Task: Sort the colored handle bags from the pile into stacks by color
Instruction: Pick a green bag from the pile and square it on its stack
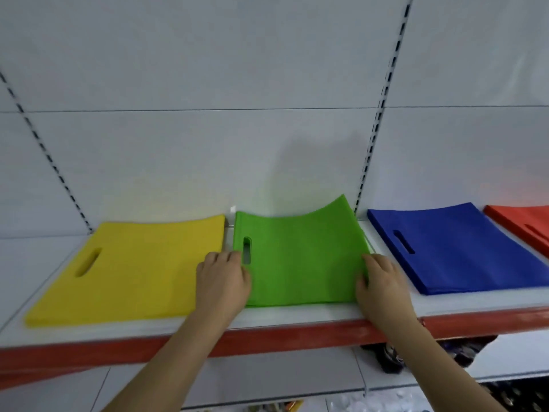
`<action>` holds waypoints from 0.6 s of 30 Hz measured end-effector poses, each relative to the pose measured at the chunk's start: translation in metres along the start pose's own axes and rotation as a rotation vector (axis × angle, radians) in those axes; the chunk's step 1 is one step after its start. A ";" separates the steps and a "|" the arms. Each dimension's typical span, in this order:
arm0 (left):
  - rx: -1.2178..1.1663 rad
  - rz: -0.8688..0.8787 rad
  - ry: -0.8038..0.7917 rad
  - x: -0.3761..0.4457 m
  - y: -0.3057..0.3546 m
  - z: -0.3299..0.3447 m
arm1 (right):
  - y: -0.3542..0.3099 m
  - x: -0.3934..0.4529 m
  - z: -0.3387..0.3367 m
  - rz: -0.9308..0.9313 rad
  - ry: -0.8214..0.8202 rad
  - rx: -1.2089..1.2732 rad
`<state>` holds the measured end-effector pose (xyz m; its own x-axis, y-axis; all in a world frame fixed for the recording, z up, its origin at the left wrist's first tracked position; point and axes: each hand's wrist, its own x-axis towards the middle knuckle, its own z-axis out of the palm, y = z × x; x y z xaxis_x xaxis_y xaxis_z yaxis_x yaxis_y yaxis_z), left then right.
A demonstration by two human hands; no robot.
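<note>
A white shelf with a red front edge ran across the view, backed by a white panel wall with slotted uprights. Four stacks of handle bags lay on it in a row: the yellow stack at left, the green stack just beside it, the blue stack further right, and the red stack cut off by the frame's edge. The green stack's far right corner curled up against the wall. The left hand gripped the green stack's left edge by the handle slot, fingers curled over it. The right hand held the right edge, its fingers curled round it with the thumb beside the front corner.
</note>
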<state>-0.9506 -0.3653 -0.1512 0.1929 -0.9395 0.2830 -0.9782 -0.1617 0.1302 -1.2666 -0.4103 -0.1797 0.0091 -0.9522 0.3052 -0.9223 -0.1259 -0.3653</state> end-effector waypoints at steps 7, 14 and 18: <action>0.166 0.019 -0.073 0.004 0.006 0.004 | -0.003 0.005 -0.003 0.019 -0.094 -0.099; 0.152 -0.020 -0.064 0.003 0.015 0.006 | 0.000 0.009 0.000 0.028 -0.130 -0.169; 0.125 -0.028 -0.042 0.002 0.021 0.001 | -0.002 0.009 -0.003 0.029 -0.135 -0.181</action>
<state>-0.9713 -0.3710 -0.1487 0.2196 -0.9454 0.2408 -0.9749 -0.2221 0.0170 -1.2657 -0.4181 -0.1739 0.0220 -0.9849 0.1716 -0.9772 -0.0574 -0.2043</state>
